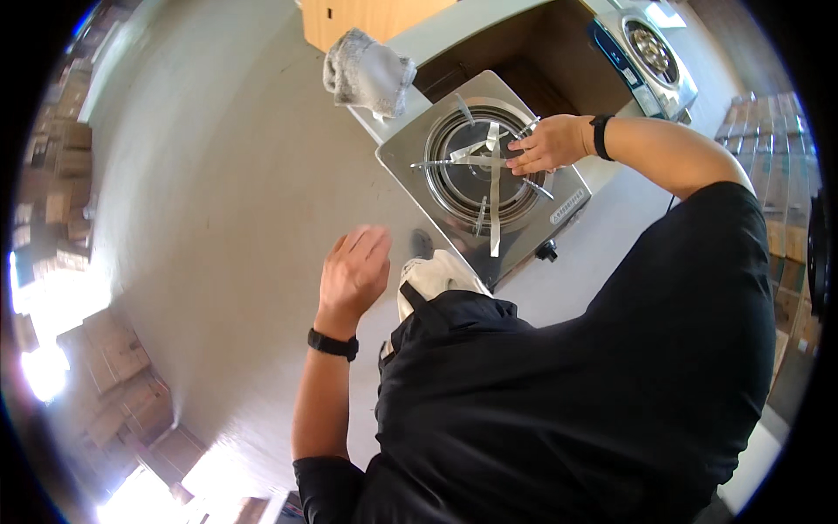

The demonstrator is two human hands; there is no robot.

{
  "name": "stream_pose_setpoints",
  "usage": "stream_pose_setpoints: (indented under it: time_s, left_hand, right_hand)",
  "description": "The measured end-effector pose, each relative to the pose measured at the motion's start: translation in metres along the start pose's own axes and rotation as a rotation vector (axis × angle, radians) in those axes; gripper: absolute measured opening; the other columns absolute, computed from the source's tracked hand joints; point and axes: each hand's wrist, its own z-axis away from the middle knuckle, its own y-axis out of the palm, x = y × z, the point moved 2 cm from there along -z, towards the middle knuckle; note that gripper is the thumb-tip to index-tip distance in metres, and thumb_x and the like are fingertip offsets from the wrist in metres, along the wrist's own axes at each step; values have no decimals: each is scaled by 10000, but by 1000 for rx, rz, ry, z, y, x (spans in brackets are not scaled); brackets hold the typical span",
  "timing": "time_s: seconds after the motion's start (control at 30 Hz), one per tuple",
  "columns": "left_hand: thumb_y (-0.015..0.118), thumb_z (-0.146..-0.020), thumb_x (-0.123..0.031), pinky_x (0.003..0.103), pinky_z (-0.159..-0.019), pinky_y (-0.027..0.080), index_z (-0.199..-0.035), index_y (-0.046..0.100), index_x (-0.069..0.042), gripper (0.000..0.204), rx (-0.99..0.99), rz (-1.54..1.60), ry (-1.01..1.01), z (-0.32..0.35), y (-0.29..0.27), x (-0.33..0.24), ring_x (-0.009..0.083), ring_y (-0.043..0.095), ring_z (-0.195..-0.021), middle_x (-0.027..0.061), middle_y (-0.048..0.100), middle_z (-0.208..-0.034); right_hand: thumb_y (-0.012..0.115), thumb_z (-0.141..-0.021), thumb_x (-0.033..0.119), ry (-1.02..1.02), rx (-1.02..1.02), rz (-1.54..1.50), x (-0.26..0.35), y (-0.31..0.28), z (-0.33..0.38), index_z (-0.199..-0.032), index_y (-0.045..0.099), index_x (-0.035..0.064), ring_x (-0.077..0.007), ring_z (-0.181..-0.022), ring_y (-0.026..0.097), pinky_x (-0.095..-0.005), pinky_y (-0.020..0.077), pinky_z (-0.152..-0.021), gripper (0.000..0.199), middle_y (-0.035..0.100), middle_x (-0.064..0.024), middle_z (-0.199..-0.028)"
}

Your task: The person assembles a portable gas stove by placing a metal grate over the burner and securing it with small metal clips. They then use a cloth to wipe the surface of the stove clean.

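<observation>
A single-burner gas stove [410, 144] with a steel top lies in front of me, its round burner ringed by metal pot supports. Crossed strips of pale tape [495, 205] run over the burner's middle. My right hand [550, 144] reaches in from the right, fingers stretched apart, with the fingertips on or just over the tape; whether they pinch it cannot be told. Away from the stove, to its lower left, my left hand [353, 271] hovers over the floor, somewhat blurred, fingers extended and nothing visible in it. A black knob [546, 251] sits on the stove's near side.
A fluffy grey-white cloth [371, 74] lies at the stove's far left corner. Beyond the stove is an open brown compartment [532, 65] in a pale counter. Another stove [650, 57] stands at the far right. Cardboard boxes [109, 349] are stacked along the left.
</observation>
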Motion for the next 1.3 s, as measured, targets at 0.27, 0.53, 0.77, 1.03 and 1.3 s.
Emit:
stream_pose_setpoints:
  time_s: [0.27, 0.53, 0.77, 1.03, 1.3]
  left_hand:
    - [673, -773, 42, 414, -941, 521, -1160, 707, -44, 397, 166, 128, 354, -130, 23, 11, 280, 629, -1154, 67, 706, -1132]
    - [627, -860, -20, 391, -958, 508, -1191, 754, -133, 373, 347, 133, 750, -248, 93, 14, 232, 619, -1194, 4, 733, -1189]
    - [646, -841, -24, 412, -894, 556, -1089, 765, -145, 301, 568, 94, 1047, -295, 150, 24, 264, 633, -1142, 19, 716, -1035]
    - [666, -828, -109, 461, -891, 580, -918, 723, -83, 110, 624, 183, 1073, -319, 170, 26, 329, 657, -1112, 102, 705, -999]
    - [658, -856, -175, 436, -820, 580, -987, 753, -28, 219, 866, 578, 424, -353, 195, 53, 390, 737, -902, 216, 756, -923]
  right_hand:
    - [566, -1020, 177, 118, -291, 198, 28, -3, -6, -1330, 659, 103, -263, -1316, 603, -320, 567, -846, 331, 663, 4, -1419]
    - [623, -978, 141, 950, -345, 129, 107, -34, -8, -1393, 631, 113, -177, -1360, 552, -308, 494, -1078, 416, 489, 11, -1601]
    - [667, -900, 40, 1845, -831, -224, 145, -73, -101, -1122, 731, 72, -286, -1151, 678, -411, 563, -990, 233, 651, -78, -1396]
    - [658, -883, 48, 2190, -911, -492, 103, -64, -162, -1216, 702, 70, -310, -1126, 653, -413, 550, -990, 337, 671, -85, -1325]
    - [621, -855, 29, 2262, -578, -526, 75, -64, -174, -1292, 690, 108, -251, -1096, 642, -388, 547, -938, 449, 667, -26, -1243]
